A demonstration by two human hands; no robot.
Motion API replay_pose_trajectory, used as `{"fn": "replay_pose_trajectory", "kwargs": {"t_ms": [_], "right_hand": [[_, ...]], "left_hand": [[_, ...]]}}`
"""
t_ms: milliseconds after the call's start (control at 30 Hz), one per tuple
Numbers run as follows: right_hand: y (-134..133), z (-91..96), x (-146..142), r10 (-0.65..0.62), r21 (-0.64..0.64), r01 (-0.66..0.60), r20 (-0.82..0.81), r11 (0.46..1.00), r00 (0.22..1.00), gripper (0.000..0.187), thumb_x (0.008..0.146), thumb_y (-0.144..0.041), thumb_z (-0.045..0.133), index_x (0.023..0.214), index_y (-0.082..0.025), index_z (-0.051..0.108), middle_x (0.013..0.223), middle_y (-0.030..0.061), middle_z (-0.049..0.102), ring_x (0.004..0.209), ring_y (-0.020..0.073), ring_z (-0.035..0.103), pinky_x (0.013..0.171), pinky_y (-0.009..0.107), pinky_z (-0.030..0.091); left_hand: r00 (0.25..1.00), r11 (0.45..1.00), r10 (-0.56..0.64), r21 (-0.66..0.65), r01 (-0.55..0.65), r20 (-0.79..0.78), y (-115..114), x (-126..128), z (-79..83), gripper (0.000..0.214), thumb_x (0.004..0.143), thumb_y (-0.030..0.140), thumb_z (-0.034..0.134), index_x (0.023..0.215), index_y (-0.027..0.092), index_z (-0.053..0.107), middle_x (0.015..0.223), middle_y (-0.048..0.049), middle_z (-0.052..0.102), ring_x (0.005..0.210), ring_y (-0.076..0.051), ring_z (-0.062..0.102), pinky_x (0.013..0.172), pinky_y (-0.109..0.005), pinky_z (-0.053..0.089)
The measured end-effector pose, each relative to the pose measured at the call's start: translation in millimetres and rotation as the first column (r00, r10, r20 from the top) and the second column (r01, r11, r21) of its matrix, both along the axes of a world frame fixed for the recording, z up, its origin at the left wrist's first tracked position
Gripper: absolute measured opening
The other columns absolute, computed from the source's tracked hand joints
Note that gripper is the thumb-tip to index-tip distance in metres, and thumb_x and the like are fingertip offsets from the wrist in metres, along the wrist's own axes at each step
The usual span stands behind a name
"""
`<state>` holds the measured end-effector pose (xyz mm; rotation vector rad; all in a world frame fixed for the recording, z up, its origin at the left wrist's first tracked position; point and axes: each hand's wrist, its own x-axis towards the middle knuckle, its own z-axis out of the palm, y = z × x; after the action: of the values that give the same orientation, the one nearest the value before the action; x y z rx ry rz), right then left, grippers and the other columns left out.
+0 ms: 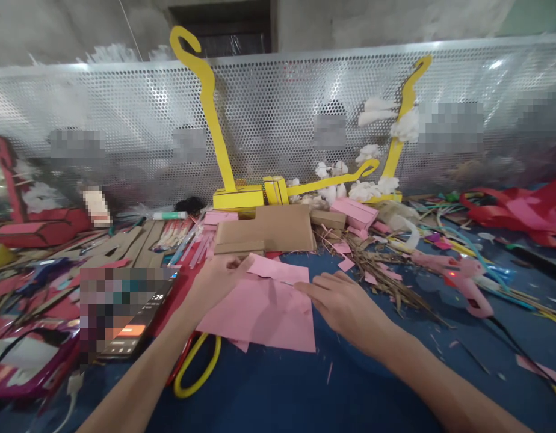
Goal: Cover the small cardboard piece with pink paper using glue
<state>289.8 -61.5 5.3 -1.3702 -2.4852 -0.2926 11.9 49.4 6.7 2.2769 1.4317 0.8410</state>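
A pink paper sheet [264, 313] lies on the blue table [305, 391] in front of me. My left hand [217, 276] rests on the sheet's upper left part, fingers curled and pinching a folded pink flap [278, 269]. From the right, my right hand [339, 304] reaches in with its fingertips together at the flap's edge, seemingly pinching a thin point there. Yellow-handled scissors [194, 370] poke out from under the sheet's lower left corner.
A phone [133, 325] lies to the left. Behind the sheet are cardboard pieces [278, 228], yellow hook-shaped cardboard [215, 120], cotton tufts [363, 189] and a perforated metal screen [282, 108]. A pink glue gun [467, 282], sticks and red scraps crowd the right.
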Motion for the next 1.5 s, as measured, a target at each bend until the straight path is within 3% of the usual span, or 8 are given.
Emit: {"fn": "replay_pose_trajectory", "kwargs": {"t_ms": [133,367,600,867,1000,1167,1300,1500], "right_hand": [[1,-1.0,0,0.002,0.006,-0.002,0.005,1.000,1.000,0.043,0.094,-0.002,0.056,0.130,-0.023,0.065,0.091,0.0027,0.072,0.085,0.0197,0.062,0.075,0.034,0.035],[-1,0.9,3,-0.003,0.040,0.004,-0.040,0.999,0.999,0.039,0.097,-0.005,0.052,0.130,-0.022,0.063,0.098,0.0043,0.073,0.088,0.0209,0.063,0.079,0.036,0.040],[-4,-1.4,2,0.029,0.172,-0.042,0.082,0.984,0.996,0.047,0.098,-0.006,0.048,0.143,-0.018,0.054,0.092,0.0065,0.069,0.085,0.0233,0.059,0.079,0.039,0.038],[-16,13.0,-13,0.024,0.311,-0.109,0.265,0.944,0.964,0.050,0.094,0.004,0.040,0.140,-0.009,0.055,0.089,0.0084,0.066,0.081,0.0241,0.054,0.078,0.043,0.036],[-19,17.9,-15,0.003,0.319,-0.094,0.272,0.943,0.962,0.047,0.094,0.002,0.042,0.136,-0.011,0.059,0.087,0.0089,0.066,0.080,0.0244,0.053,0.078,0.042,0.035],[-19,16.5,-13,0.012,0.316,-0.094,0.253,0.944,0.967,0.047,0.094,0.001,0.043,0.137,-0.010,0.058,0.088,0.0090,0.066,0.081,0.0251,0.053,0.078,0.043,0.035],[-19,15.6,-14,0.016,0.304,-0.088,0.232,0.949,0.973,0.052,0.093,0.002,0.043,0.142,-0.012,0.054,0.090,0.0088,0.067,0.081,0.0253,0.054,0.077,0.043,0.035],[-21,22.2,-19,0.009,0.318,-0.088,0.242,0.944,0.970,0.046,0.092,0.000,0.046,0.135,-0.011,0.059,0.087,0.0087,0.066,0.081,0.0252,0.055,0.078,0.043,0.035]], "left_hand": [[0.992,0.999,0.053,0.009,-0.053,-0.114,0,3,-3.1,0.051,0.094,0.058,0.047,0.067,0.020,0.067,0.069,-0.0053,0.070,0.061,-0.021,0.061,0.053,-0.029,0.031],[0.996,0.998,0.033,0.061,-0.028,-0.083,-4,8,6.1,0.042,0.095,0.046,0.048,0.063,0.020,0.058,0.061,-0.0011,0.060,0.058,-0.016,0.052,0.055,-0.030,0.031],[0.997,0.981,0.066,0.186,-0.057,-0.041,-20,-2,17.7,0.043,0.098,0.046,0.046,0.065,0.022,0.060,0.056,0.0011,0.051,0.054,-0.014,0.042,0.055,-0.029,0.032],[0.990,0.925,0.093,0.377,-0.048,-0.104,-29,-8,23.8,0.036,0.100,0.039,0.047,0.074,0.022,0.066,0.060,0.0009,0.061,0.052,-0.013,0.045,0.059,-0.030,0.036],[0.988,0.898,0.094,0.440,-0.030,-0.126,-32,-8,24.3,0.035,0.101,0.037,0.046,0.077,0.022,0.068,0.060,0.0009,0.064,0.049,-0.013,0.049,0.059,-0.029,0.038],[0.981,0.906,0.113,0.421,-0.036,-0.160,-29,-10,22.7,0.035,0.101,0.039,0.045,0.086,0.023,0.072,0.063,-0.0002,0.068,0.051,-0.014,0.053,0.058,-0.029,0.037],[0.969,0.902,0.146,0.430,-0.047,-0.200,-24,-13,18.1,0.038,0.101,0.042,0.045,0.081,0.024,0.072,0.065,-0.0018,0.069,0.055,-0.016,0.056,0.058,-0.030,0.034],[0.963,0.909,0.145,0.415,-0.039,-0.228,-24,-13,17.6,0.038,0.101,0.042,0.045,0.078,0.025,0.071,0.061,-0.0007,0.067,0.053,-0.016,0.054,0.057,-0.030,0.030]]}}
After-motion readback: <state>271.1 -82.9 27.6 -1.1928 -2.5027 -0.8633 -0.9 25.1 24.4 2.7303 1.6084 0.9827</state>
